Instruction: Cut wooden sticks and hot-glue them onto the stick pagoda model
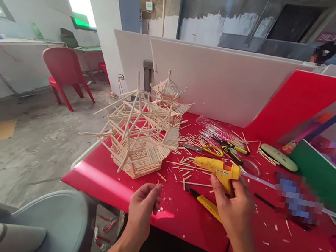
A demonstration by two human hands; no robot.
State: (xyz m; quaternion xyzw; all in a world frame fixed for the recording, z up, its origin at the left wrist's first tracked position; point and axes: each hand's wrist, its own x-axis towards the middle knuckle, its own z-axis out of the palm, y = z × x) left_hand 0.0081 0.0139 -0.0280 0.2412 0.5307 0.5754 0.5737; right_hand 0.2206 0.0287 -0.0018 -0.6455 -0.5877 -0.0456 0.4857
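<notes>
My right hand (pixel 238 206) is wrapped round the handle of a yellow hot glue gun (pixel 217 168), whose nozzle points left. A clear glue stick (pixel 258 180) juts from its back end. My left hand (pixel 145 199) is closed in a pinch near the table's front edge; what it holds, if anything, I cannot make out. A short wooden stick piece (pixel 162 177) shows just beyond its fingertips. Behind that hand stands a pavilion model (pixel 140 138) of thin wooden sticks, its upper frame open. Below the glue gun lies a yellow utility knife (pixel 210 207), partly hidden by my right hand.
On the red table (pixel 170 225) lie scattered sticks, yellow-handled scissors (pixel 212 150), pliers (pixel 231 150) and a green case (pixel 278 157). A roofed stick tower (pixel 167 89) stands at the back. White boards (pixel 207 81) edge the table. A grey stool (pixel 55 223) holds a white bottle (pixel 7 237).
</notes>
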